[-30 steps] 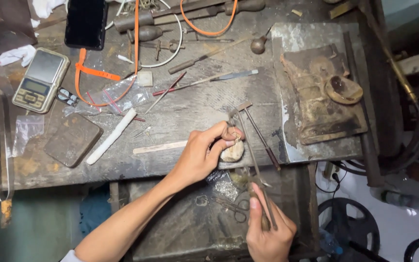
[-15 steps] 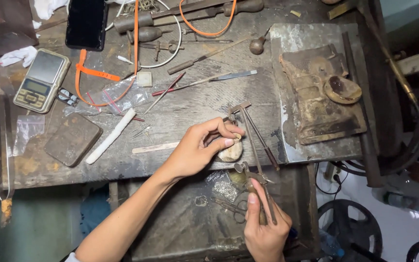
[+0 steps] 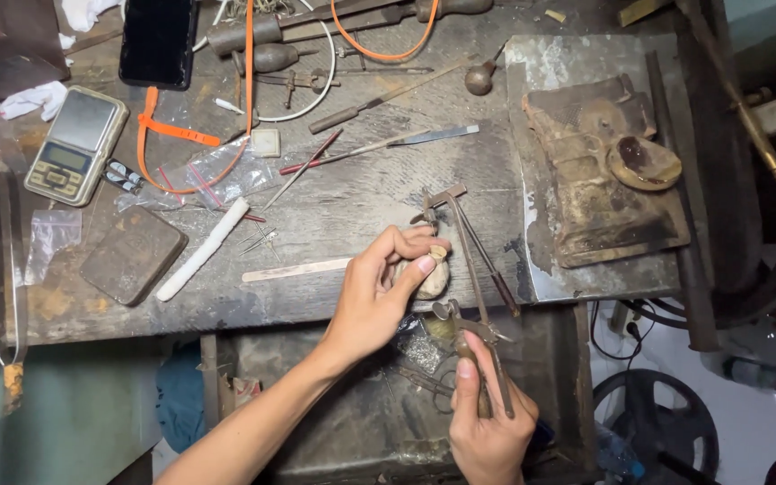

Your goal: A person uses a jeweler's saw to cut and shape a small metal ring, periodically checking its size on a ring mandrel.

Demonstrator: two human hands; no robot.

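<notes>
Table (image 3: 334, 207): worn, scarred grey-brown wood, stained, seen from above. Metal sheet (image 3: 545, 162): dull grey, scratched, laid over the table's right part. Lower shelf (image 3: 361, 422): dark and grimy, under the front edge. Floor (image 3: 765, 413): pale, at lower right. Light: even, soft.

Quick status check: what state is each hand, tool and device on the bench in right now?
left hand: closed around a small pale block at the bench edge
pale block: gripped, resting on the bench
right hand: gripping the saw frame's handle
saw frame: upright beside the block
phone: screen dark
pocket scale: lying flat, nothing on it
flat file: lying unused
</notes>
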